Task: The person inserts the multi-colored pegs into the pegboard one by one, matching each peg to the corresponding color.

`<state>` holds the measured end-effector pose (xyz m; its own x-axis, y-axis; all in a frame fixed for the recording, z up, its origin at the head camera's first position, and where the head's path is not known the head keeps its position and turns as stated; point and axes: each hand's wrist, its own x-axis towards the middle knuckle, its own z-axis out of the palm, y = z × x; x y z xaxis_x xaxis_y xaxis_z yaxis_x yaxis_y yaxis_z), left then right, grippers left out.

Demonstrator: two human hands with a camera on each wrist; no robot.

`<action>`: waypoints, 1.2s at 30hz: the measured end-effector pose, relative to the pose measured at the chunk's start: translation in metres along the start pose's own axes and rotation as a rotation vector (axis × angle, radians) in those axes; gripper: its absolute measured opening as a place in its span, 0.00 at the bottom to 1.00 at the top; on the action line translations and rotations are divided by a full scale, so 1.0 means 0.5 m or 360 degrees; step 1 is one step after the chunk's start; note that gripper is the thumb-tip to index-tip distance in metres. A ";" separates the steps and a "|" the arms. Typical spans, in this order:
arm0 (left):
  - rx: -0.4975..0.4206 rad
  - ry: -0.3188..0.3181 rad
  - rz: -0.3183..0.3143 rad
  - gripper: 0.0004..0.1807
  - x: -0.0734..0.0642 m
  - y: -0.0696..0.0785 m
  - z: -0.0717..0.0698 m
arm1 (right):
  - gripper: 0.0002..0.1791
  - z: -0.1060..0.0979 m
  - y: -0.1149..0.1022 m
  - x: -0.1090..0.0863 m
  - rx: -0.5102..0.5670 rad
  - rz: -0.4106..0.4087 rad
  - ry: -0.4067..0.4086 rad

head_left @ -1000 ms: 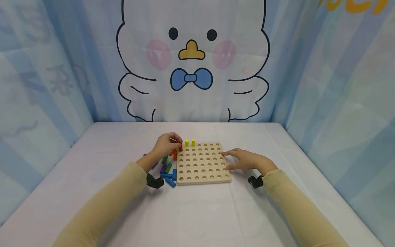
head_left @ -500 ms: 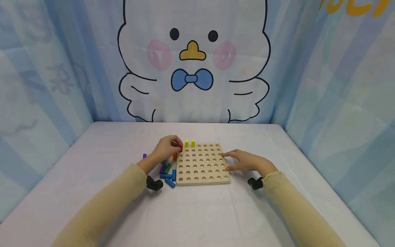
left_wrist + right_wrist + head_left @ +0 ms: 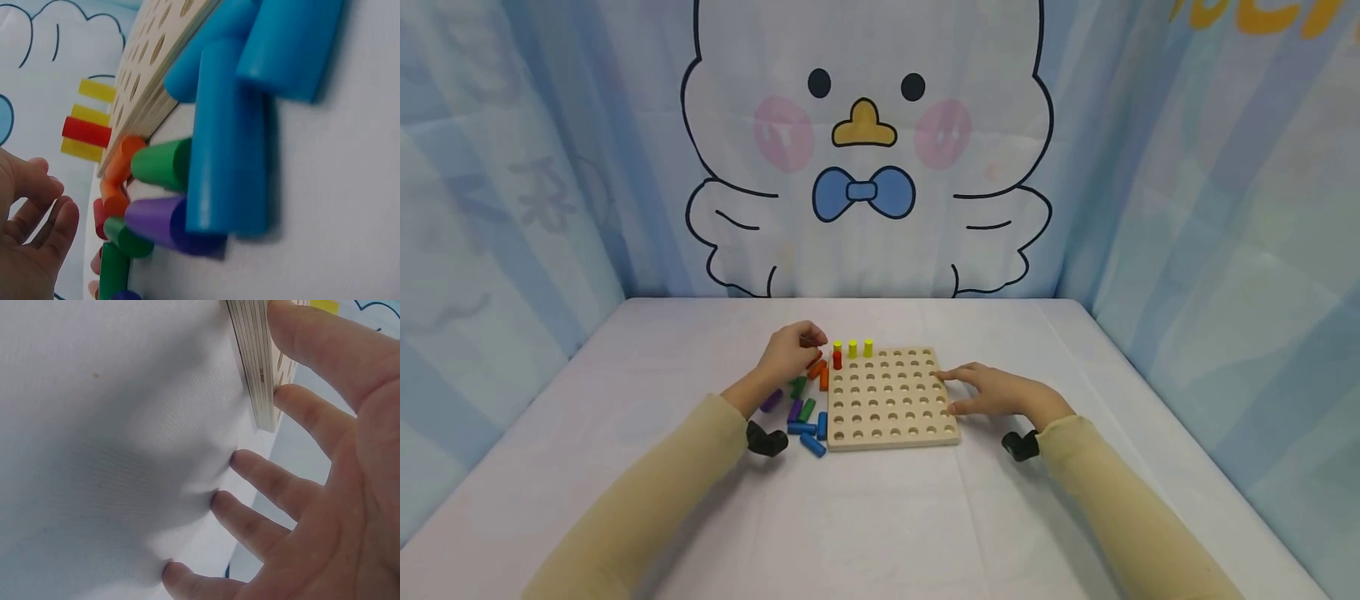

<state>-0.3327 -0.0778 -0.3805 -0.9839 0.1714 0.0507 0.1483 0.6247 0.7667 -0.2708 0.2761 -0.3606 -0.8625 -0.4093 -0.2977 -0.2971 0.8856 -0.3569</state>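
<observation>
Currently, your square pale-wood pegboard (image 3: 881, 396) before you holds three upright yellow cylindrical pegs (image 3: 853, 349) and one red cylindrical peg (image 3: 837, 361), far-left corner; your left hand (image 3: 788, 350), loosely bent and empty, hovers near loose multicoloured cylinders (image 3: 807, 410); your right hand (image 3: 996, 390), fingers spread, touches the pegboard's right edge

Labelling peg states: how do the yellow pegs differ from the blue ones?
Pose: the yellow pegs stand upright; the blue pegs lie on their sides.
Place: the yellow pegs are in the board; the blue pegs are on the table beside it.
Layout: the yellow pegs line the far edge; the blue pegs lie at mixed angles.
Shared: three of each visible.
</observation>
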 end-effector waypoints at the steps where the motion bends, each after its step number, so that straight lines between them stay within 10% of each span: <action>1: 0.0011 0.0009 0.0000 0.11 0.000 -0.003 -0.003 | 0.40 0.000 -0.001 0.000 0.0001 -0.0002 -0.0001; 18: 0.0236 -0.0234 -0.0200 0.11 0.030 -0.047 -0.072 | 0.39 0.001 -0.001 0.005 0.0023 0.0006 -0.0005; 36: 0.0670 -0.0461 -0.0259 0.10 0.022 0.000 -0.064 | 0.39 0.005 0.002 0.008 -0.0007 0.0017 0.0000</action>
<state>-0.3468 -0.1001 -0.3595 -0.9384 0.2128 -0.2721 0.0817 0.9021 0.4236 -0.2735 0.2747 -0.3642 -0.8654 -0.4001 -0.3016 -0.2900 0.8909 -0.3497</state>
